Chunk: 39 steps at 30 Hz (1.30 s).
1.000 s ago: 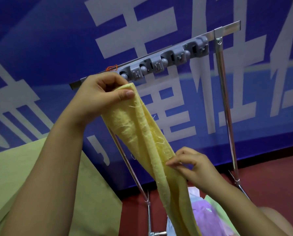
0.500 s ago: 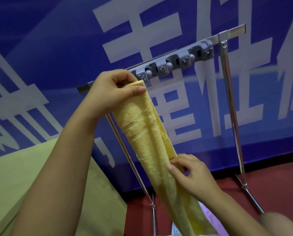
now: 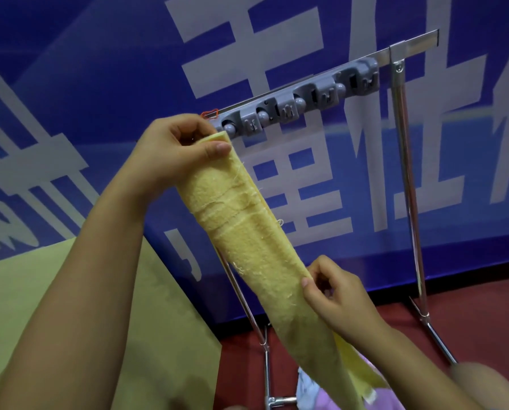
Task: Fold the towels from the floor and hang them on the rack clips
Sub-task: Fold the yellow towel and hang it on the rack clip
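Yellow towel [image 3: 256, 247], folded into a long strip, slants from upper left down to lower right. The left hand [image 3: 176, 149] pinches its top end just beside the leftmost rack clip [image 3: 228, 128]; the right hand [image 3: 336, 294] grips its lower edge.

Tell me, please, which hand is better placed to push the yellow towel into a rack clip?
Probably the left hand: it pinches the yellow towel at its top end, right beside the leftmost grey clip. The right hand grips it far lower.
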Each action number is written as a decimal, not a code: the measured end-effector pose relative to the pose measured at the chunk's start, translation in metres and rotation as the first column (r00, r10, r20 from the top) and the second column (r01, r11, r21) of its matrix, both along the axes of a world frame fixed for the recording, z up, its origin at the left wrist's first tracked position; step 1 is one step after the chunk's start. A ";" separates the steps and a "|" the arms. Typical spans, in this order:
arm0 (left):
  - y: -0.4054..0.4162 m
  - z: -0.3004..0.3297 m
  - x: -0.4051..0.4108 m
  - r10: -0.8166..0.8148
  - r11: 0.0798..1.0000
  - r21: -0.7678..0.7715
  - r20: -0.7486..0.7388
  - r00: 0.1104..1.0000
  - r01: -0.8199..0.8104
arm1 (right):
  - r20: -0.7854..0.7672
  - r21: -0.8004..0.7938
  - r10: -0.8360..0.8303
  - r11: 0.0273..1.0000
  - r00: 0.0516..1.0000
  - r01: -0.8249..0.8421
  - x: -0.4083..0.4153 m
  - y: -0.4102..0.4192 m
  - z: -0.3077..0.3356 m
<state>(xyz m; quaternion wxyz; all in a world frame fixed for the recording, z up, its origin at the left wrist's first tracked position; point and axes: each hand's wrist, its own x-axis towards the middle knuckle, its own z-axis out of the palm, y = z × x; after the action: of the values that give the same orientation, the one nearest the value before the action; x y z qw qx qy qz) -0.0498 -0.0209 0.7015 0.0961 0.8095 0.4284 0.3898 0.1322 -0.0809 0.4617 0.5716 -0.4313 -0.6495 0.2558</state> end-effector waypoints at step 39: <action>0.089 -0.164 -0.042 0.226 0.727 -0.546 -0.381 0.896 -0.416 | -0.600 -0.044 0.640 0.574 0.481 -0.818 0.035 -0.024 0.054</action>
<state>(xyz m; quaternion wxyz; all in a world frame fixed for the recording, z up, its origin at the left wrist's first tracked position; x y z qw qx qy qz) -0.0916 0.0677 0.5373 0.2209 0.6936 0.6756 0.1171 0.1675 -0.1049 0.5152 0.4775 -0.1087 -0.5378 0.6863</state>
